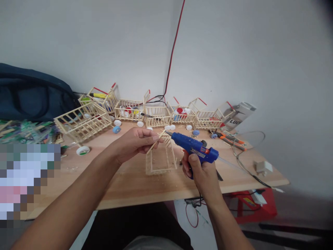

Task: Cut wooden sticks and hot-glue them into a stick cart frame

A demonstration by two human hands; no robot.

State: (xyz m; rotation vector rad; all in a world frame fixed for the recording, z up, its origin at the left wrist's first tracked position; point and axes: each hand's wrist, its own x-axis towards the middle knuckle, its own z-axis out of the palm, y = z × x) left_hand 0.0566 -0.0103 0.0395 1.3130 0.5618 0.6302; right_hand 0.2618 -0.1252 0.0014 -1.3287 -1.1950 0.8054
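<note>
My left hand [140,142] pinches a thin wooden stick [153,146] above the table, slanting up to the right. In my right hand [200,170] is a blue hot glue gun [192,144], its nozzle pointing left at the stick's upper end. Nozzle and stick end look very close; whether they touch I cannot tell. A clear glue stick [231,165] trails out of the gun's back. Below the hands, a small frame of wooden sticks [161,170] lies on the table, partly hidden by my left hand.
Several small stick-built carts [157,116] with bottle-cap wheels line the wall. Orange-handled pliers [231,139], a wire and a white adapter [263,167] lie right. A heap of plastic-wrapped pieces [26,132] and a dark blue bag [33,93] sit left. A red stool [267,205] stands below the table.
</note>
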